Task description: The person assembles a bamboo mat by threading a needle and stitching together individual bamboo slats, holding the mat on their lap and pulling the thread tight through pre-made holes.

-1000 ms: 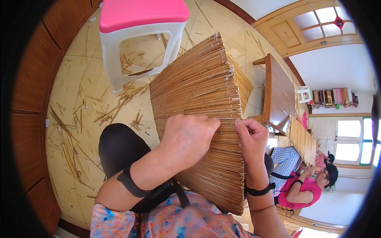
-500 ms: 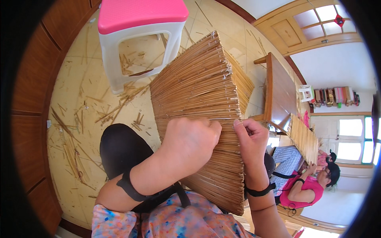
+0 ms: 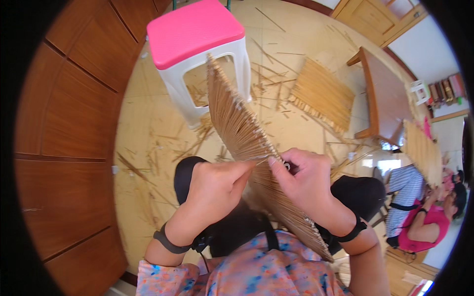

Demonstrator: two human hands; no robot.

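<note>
A stiff mat of many thin reed stalks (image 3: 236,129) stands tilted between my knees, seen nearly edge-on, with pale stitches along its trimmed edge. My right hand (image 3: 308,180) grips that edge, its thumb on the near face and its fingers curled behind. Left of the mat, my left hand (image 3: 215,185) is closed in a pinch close to the edge. A thin pale strand (image 3: 257,157) runs from its fingertips towards my right thumb; whether it is thread or a needle I cannot make out. The mat's lower end is partly hidden by my right hand.
Ahead stands a pink-topped white stool (image 3: 197,32). Another reed mat (image 3: 323,93) lies on the floor among scattered stalk scraps. A low wooden table (image 3: 387,98) stands to the right, near a person in pink (image 3: 424,224) with a similar mat (image 3: 422,150). Wooden cabinets (image 3: 74,123) line the left.
The mat has swung from showing its broad face to nearly edge-on. Both hands stay by its edge. My view has shifted, bringing the mat on the floor into fuller sight.
</note>
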